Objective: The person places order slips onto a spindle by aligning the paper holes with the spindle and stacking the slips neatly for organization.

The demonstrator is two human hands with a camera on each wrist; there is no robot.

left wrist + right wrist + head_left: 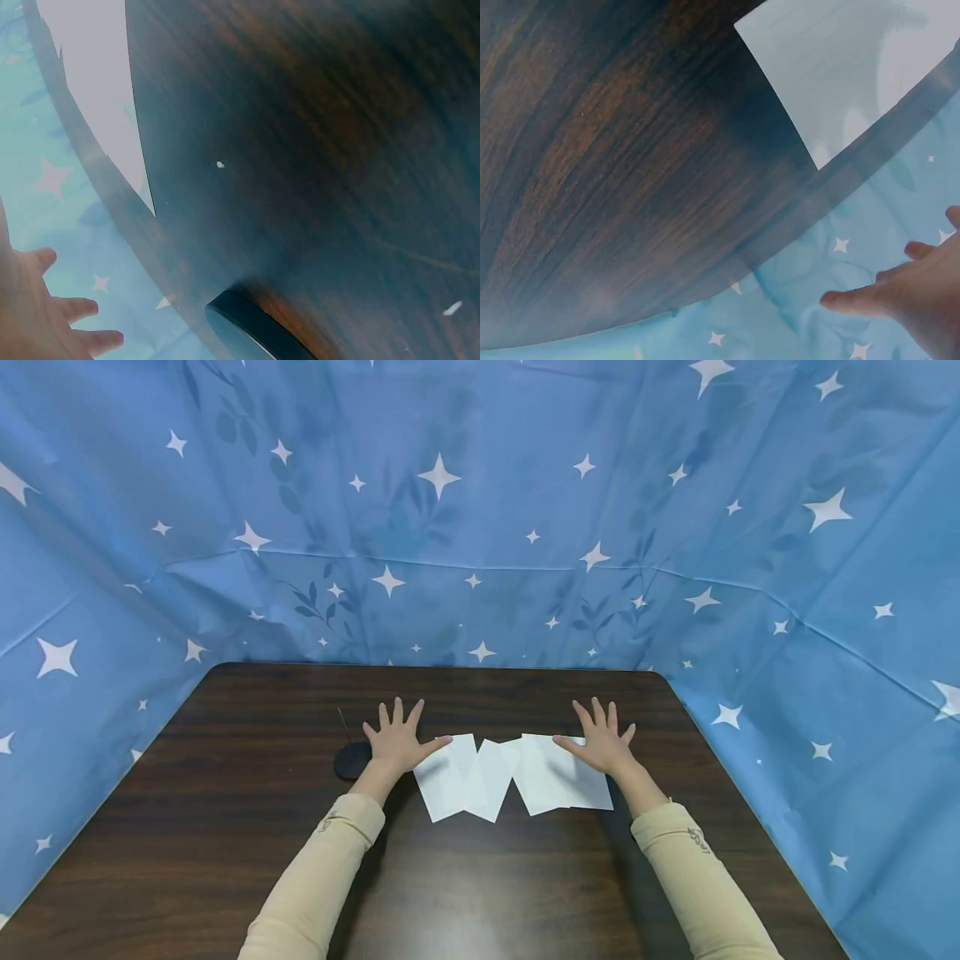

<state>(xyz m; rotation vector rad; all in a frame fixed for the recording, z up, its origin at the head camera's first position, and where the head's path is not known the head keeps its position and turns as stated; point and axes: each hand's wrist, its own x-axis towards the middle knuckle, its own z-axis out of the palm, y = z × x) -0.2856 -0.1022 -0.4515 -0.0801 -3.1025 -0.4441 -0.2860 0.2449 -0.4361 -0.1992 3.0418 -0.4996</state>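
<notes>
Several white paper sheets (491, 777) lie overlapping in a loose row on the dark wooden table. At the row's left end my left hand (395, 743) is held with its fingers spread, the thumb overlapping the sheet's upper edge in the head view. My right hand (606, 745) mirrors it at the other end, fingers spread and thumb over the top of the rightmost sheets. Both hands hold nothing. In the left wrist view the left hand (45, 315) shows at the lower left, apart from the paper (101, 82). The right wrist view has the right hand (900, 292) below the paper (840, 67).
A round black base (351, 762) with a thin upright stick stands just left of my left wrist; its edge (259, 322) shows in the left wrist view. Blue star-patterned cloth (480, 510) hangs behind the wooden table (480, 893) and along its sides.
</notes>
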